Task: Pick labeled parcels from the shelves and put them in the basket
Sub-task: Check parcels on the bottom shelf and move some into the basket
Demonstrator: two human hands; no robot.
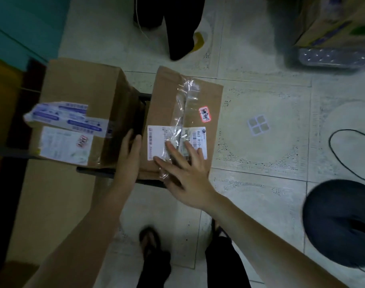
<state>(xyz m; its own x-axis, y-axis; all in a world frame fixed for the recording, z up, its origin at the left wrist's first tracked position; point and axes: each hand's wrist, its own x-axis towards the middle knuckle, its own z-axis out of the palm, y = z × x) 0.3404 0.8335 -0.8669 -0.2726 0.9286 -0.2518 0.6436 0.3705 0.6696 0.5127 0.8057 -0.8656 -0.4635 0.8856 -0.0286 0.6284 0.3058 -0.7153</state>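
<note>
Head: parcel (167, 94) points lengthwise away; left hand (128, 156), right hand (187, 179) press it, fingers (174, 153) straight.

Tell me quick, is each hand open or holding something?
Left hand: open, straight fingers against the left side of the taped box.
Right hand: open, fingers spread flat on that box's white label.

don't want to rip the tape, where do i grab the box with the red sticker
By its two side walls, from above. The cardboard box lies flat, its right wall free, with a gap to the neighbouring box where the left hand sits. Probably shift the right hand off the loose clear tape onto that right wall.
</note>
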